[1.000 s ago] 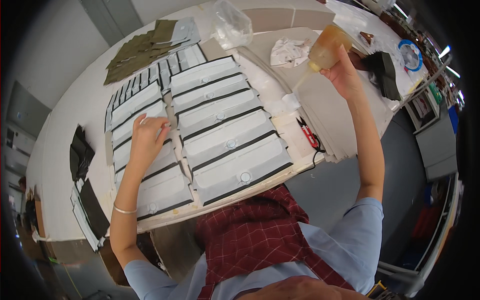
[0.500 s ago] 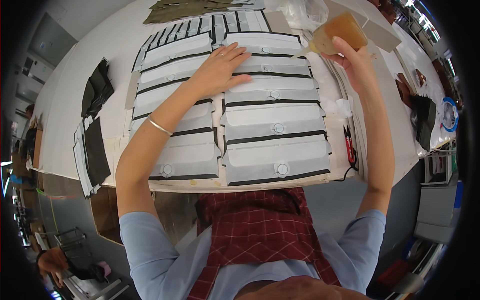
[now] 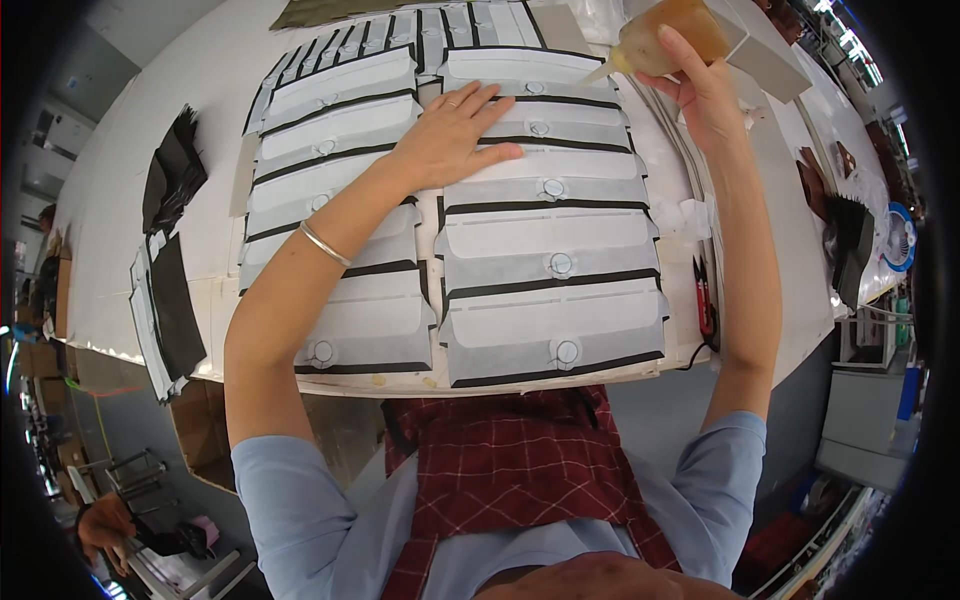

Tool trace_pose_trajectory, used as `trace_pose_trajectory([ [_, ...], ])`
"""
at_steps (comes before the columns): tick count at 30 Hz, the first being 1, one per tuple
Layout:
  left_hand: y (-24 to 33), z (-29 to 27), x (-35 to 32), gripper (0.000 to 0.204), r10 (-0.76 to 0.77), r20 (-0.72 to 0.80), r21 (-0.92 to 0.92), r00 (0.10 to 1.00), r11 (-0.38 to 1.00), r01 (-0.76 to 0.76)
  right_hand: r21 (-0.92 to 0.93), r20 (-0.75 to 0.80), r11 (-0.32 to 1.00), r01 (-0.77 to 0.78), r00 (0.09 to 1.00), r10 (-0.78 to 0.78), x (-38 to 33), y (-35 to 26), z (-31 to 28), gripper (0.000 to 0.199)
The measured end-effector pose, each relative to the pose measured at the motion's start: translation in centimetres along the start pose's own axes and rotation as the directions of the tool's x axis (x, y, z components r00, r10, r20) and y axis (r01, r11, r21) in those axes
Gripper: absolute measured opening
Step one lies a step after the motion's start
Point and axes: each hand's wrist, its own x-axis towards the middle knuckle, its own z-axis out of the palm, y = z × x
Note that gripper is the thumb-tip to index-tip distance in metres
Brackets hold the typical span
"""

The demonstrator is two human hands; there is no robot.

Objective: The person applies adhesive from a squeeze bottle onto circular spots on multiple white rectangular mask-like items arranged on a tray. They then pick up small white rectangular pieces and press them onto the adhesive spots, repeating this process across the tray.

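My left hand [image 3: 458, 142] lies flat with its fingers spread over the inner edges of two columns of overlapping grey-white panels [image 3: 545, 320]. Each panel has a black edge strip, and most show a small round disc [image 3: 567, 352]. In my right hand [image 3: 705, 95] is a translucent squeeze bottle [image 3: 685, 32] of amber liquid, tilted with its narrow nozzle [image 3: 598, 74] pointing down and left. The nozzle tip is by the right end of the column's farthest panel; whether it touches cannot be made out.
Red-handled thread snips [image 3: 704, 300] lie right of the panels. Dark cut pieces [image 3: 178, 170] sit on the table's left, with more strips [image 3: 168, 315] by its near-left edge. Narrow panels [image 3: 365, 45] stand in a row behind. A blue fan [image 3: 900, 238] is far right.
The whole view has shifted a little. The bottle and its nozzle have moved slightly up and left along the farthest panel. My left hand stays flat on the panels.
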Motion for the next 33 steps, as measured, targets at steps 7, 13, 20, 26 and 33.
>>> trace_pose_trajectory([
  [7,0.3,0.1,-0.2,0.078,-0.036,-0.013,0.011,0.999,0.999,0.036,-0.151,-0.008,0.988,0.034,0.999,-0.035,0.7,-0.5,-0.8,0.053],
  [13,0.3,0.4,-0.4,0.079,-0.047,-0.026,0.016,0.999,0.999,0.047,0.013,0.023,0.998,0.055,0.998,-0.056,0.7,-0.7,-0.2,0.052],
  [20,0.2,0.8,-0.4,0.08,-0.035,-0.057,0.001,0.998,0.999,0.035,-0.116,-0.023,0.993,0.011,1.0,-0.014,0.3,-1.8,1.4,0.057],
  [26,0.2,0.8,-0.2,0.08,-0.044,-0.054,0.009,0.998,0.999,0.045,-0.164,0.007,0.986,0.011,1.0,-0.01,0.4,-1.5,1.4,0.049],
  [33,0.2,0.9,-0.3,0.079,-0.038,-0.061,0.027,0.997,0.999,0.04,-0.254,0.056,0.966,0.048,0.998,-0.035,0.3,-1.8,1.7,0.048],
])
